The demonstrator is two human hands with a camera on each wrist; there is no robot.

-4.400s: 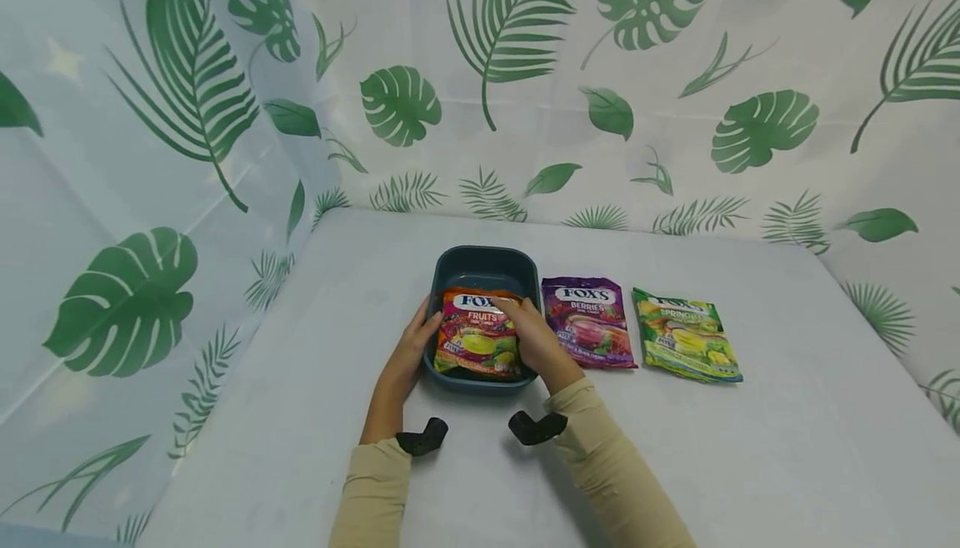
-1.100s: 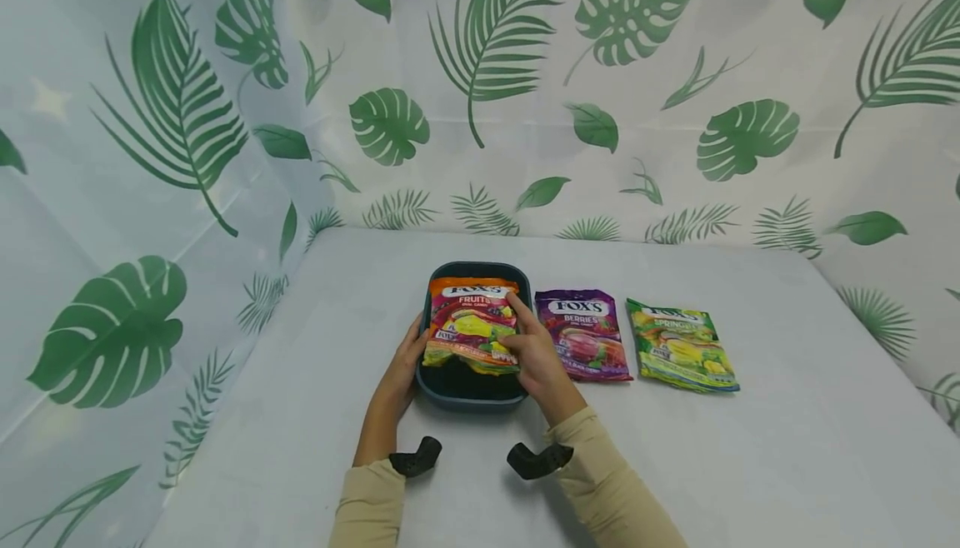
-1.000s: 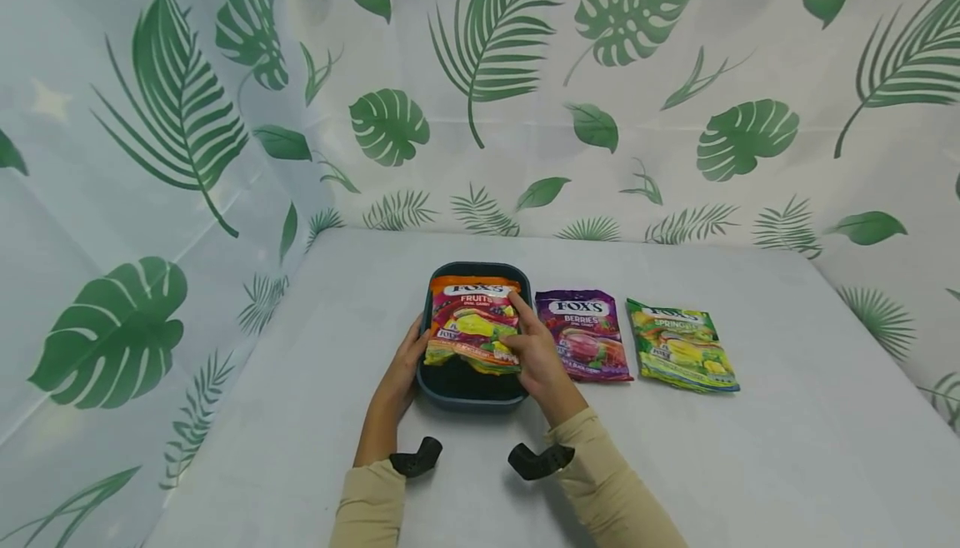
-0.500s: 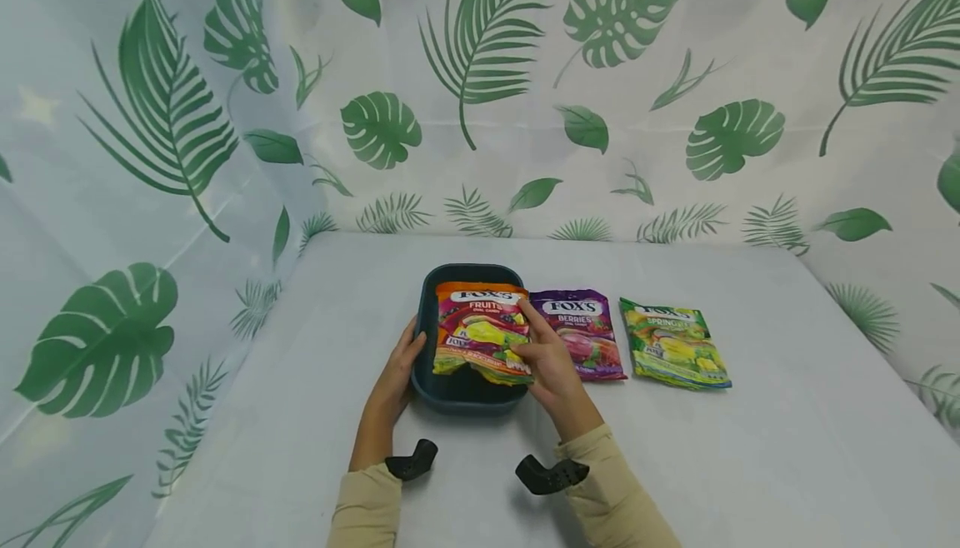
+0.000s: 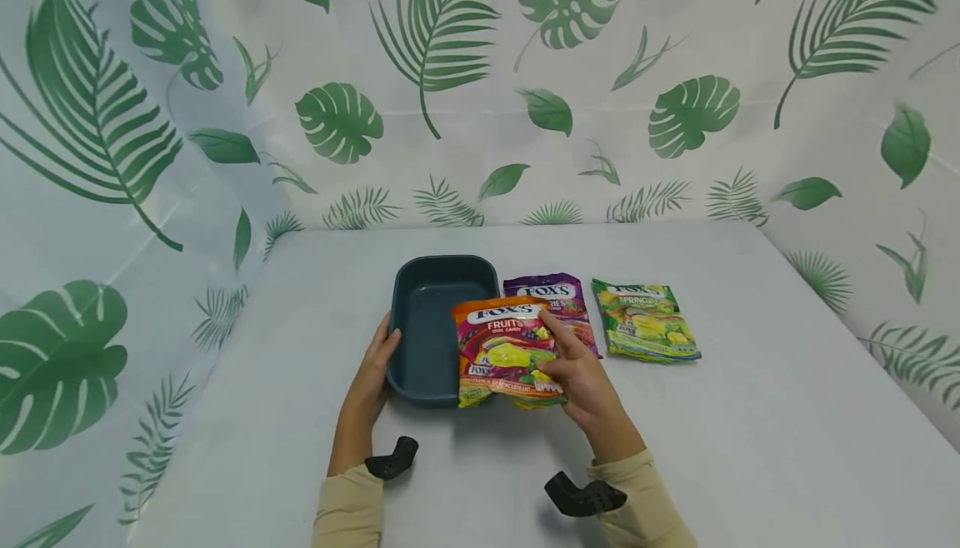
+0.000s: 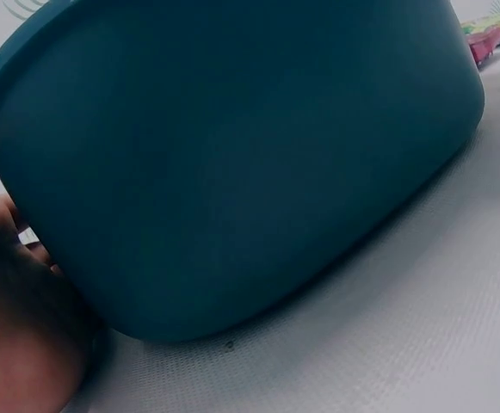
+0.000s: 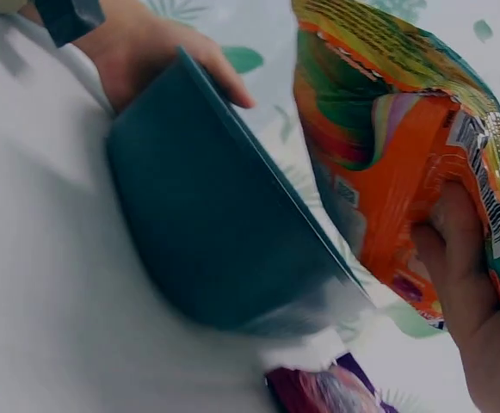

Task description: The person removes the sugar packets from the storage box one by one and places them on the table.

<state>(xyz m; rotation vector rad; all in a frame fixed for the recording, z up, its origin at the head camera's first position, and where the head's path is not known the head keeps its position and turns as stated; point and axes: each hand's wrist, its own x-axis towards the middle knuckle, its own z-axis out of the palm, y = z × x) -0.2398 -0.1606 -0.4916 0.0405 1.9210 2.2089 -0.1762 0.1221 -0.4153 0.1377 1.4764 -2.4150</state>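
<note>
In the head view, my right hand (image 5: 592, 386) pinches the right edge of an orange and red Fox's Fruits candy bag (image 5: 504, 352), thumb in front. The bag hangs above the right side of a dark teal plastic tub (image 5: 427, 331); inside the tub only bare floor shows. My left hand (image 5: 367, 381) holds the tub's left wall, its thumb at the rim. The right wrist view shows the bag's back (image 7: 396, 189), clear of the tub. Most of my left hand is hidden behind the tub in the left wrist view.
A purple Fox's Berries bag (image 5: 536, 284) lies right of the tub, partly covered by the raised bag. Farther right lies a green Fox's Spring Tea bag (image 5: 647, 323). A leaf-print curtain (image 5: 465, 140) stands behind and beside the white table (image 5: 750, 431).
The Fruits bag lay in the tub; my right hand has lifted it out and moved it right, to the tub's right side. My left hand stays on the tub. The head view has shifted rightward.
</note>
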